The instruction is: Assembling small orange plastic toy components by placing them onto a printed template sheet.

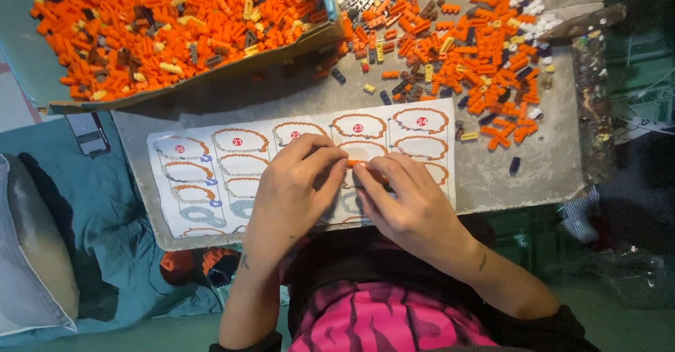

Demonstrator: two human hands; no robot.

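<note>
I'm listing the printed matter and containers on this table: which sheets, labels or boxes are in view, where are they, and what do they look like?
Instruction sheet: flat on the grey board under both hands; white rectangle with rows of orange ring drawings and small red round labels.
Cardboard tray: upper left; shallow, brown-edged, full of orange bricks.
No screens or signs.

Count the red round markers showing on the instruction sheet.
4: along the instruction sheet top edge at left, left-centre, right-centre and right. Another peeks past the left hand.
</note>
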